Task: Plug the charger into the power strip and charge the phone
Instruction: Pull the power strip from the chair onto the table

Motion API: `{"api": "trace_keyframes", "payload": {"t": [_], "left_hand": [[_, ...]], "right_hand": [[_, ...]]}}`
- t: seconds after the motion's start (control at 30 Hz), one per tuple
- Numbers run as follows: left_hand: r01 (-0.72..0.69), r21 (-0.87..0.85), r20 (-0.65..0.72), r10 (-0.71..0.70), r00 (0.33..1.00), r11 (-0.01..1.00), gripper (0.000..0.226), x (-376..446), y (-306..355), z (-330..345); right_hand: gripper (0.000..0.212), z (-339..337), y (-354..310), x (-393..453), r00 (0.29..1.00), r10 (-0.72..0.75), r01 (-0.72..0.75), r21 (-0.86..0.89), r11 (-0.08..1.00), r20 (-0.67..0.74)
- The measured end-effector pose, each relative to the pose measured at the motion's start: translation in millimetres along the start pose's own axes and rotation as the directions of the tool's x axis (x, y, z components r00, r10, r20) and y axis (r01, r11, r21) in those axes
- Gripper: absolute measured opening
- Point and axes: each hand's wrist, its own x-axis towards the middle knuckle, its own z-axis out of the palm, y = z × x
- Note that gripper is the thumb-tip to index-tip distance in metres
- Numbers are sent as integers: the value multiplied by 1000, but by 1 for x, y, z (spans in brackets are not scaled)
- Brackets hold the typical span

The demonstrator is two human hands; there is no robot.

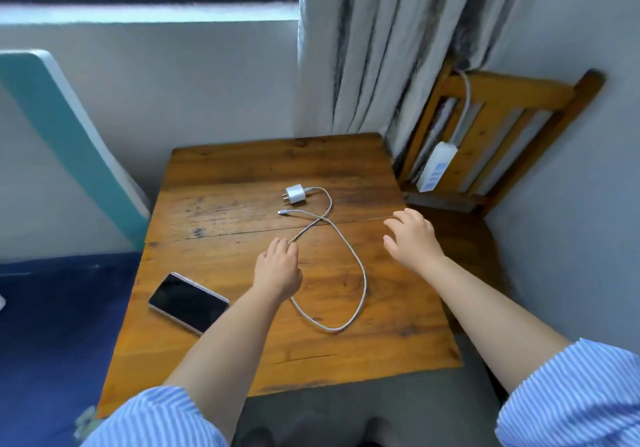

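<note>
While your left hand (277,270) rests by the cable (360,273), its fingers (282,244) look curled near the cord, but you cannot tell from here if they pinch it. Your right hand (412,235) hovers over the worktop (221,166) edge with its fingers spread apart, holding nothing.

The charger (295,193) lies at the far middle of the worktop, prongs pointing left. Its cable loops toward you, and the small plug end (282,212) lies just beside the charger. The phone (188,302) lies face up at the near left. The power strip (434,171) leans on the chair (512,107), off to the right.

Go for the white block first, not the cord. Grab it by its sides so the prongs stay free. Turn the prongs toward the strip and line them up with the holes before you push. The strip may slide, so hold it with your other hand. Let the cable trail loosely so it does not drag the phone.
</note>
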Motion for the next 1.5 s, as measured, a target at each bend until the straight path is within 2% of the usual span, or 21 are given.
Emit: {"api": "trace_keyframes", "payload": {"t": [0.17,0.3,0.63,0.83,0.97,1.1,1.3,1.5], "left_hand": [[48,-60,-33,-50,998,997,36,22,48,-3],[131,-73,16,-130,991,989,34,36,59,0],[293,-161,145,-271,951,942,35,109,38,2],[324,-224,205,-281,938,919,33,145,29,14],[336,-259,188,-294,937,906,47,165,29,35],[351,-283,151,-320,935,893,45,184,33,57],[487,-372,47,-508,860,790,32,203,41,71],[644,-480,41,-718,694,595,25,183,35,79]], "right_hand": [[36,-14,54,20,999,-26,26,6,1000,43],[35,-14,68,40,995,-58,57,15,998,77],[34,4,58,129,965,-129,123,37,992,228],[32,19,42,177,958,-160,142,91,986,236],[31,32,39,205,938,-182,164,84,983,296],[30,45,32,242,912,-257,252,58,966,320],[31,66,7,285,831,-417,424,66,903,368],[41,91,-31,308,727,-552,542,151,826,409]]}}
